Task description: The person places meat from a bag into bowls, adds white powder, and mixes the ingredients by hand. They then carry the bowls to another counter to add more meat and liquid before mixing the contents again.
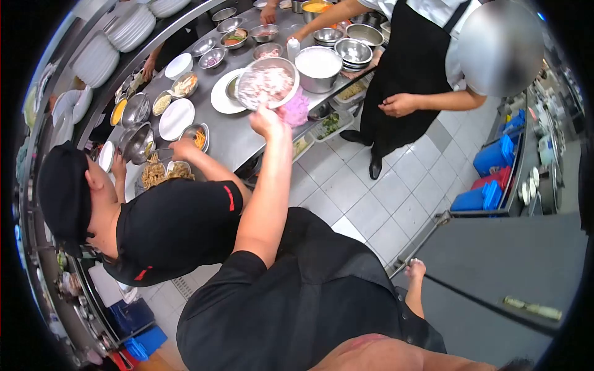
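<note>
A metal bowl (267,83) of pale meat coated in white powder hangs tilted above the steel counter, its near rim gripped by my left hand (270,122). Beside it a pink, crumpled item (296,108) lies near the counter edge, and a white plate (226,98) sits partly behind the bowl. Down at the right, my right hand (416,268) is closed at the edge of a large grey door or panel (507,260); white powder shows on its fingers, and what they grip is too small to make out.
A co-worker in a black cap (173,229) reaches into food bowls at my left. Another person in a black apron (402,68) stands across at the right. More bowls and plates cover the steel counter (247,139). Food trays (331,125) sit below its edge. Blue bins (492,154) stand far right.
</note>
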`<act>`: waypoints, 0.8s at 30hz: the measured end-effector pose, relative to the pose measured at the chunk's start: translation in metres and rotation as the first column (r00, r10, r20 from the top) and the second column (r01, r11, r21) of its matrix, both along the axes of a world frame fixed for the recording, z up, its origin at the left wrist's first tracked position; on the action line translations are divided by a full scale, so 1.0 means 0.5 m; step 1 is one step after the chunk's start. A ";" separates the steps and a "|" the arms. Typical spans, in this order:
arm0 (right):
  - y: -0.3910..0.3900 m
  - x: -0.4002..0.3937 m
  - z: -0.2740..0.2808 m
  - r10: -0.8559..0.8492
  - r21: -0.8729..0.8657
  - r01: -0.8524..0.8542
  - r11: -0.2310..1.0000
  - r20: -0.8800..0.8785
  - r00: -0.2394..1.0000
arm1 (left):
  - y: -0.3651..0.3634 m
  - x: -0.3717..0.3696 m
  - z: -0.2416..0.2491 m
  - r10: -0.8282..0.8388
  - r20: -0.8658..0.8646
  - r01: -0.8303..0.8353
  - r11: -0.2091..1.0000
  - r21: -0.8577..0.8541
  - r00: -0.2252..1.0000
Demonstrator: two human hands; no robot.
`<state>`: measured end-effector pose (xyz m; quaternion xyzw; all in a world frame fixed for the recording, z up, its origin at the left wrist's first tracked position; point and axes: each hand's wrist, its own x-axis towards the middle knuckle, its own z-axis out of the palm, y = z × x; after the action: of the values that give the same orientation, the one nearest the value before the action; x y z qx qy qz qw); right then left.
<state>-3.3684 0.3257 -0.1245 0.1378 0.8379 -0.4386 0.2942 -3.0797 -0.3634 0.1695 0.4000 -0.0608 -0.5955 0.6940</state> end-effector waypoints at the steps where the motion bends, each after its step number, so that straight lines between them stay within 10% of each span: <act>1: -0.035 -0.033 0.006 0.016 0.003 -0.016 1.000 0.001 1.000 | -0.057 -0.005 0.007 0.078 0.015 -0.079 0.997 0.024 0.997; 10: -0.187 -0.114 -0.020 0.261 0.090 -0.248 0.964 -0.180 0.948 | -0.631 -0.019 -0.099 0.191 0.282 -0.279 0.907 0.316 0.940; 12: -0.094 -0.156 -0.115 0.726 0.625 -0.498 0.601 -0.165 0.668 | -0.768 -0.011 -0.178 0.117 0.412 -0.288 0.878 0.383 0.904; 20: -0.295 -0.283 0.022 0.980 0.821 -0.572 0.005 0.109 0.166 | -1.021 -0.062 -0.295 0.062 0.386 -0.236 0.875 0.423 0.920; 22: -0.445 -0.304 0.099 0.374 0.173 -0.378 0.909 0.055 0.926 | -1.049 -0.047 -0.323 0.079 0.359 -0.214 0.911 0.353 0.930; 24: -0.452 -0.388 -0.017 0.656 0.193 -0.630 0.753 -0.144 0.740 | -1.026 -0.044 -0.317 -0.035 0.236 -0.034 0.959 0.281 0.971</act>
<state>-3.5622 0.0999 -0.1329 -0.1865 0.8863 -0.2652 0.3308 -3.1017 -0.8765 0.0111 0.5635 -0.0581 -0.5459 0.6173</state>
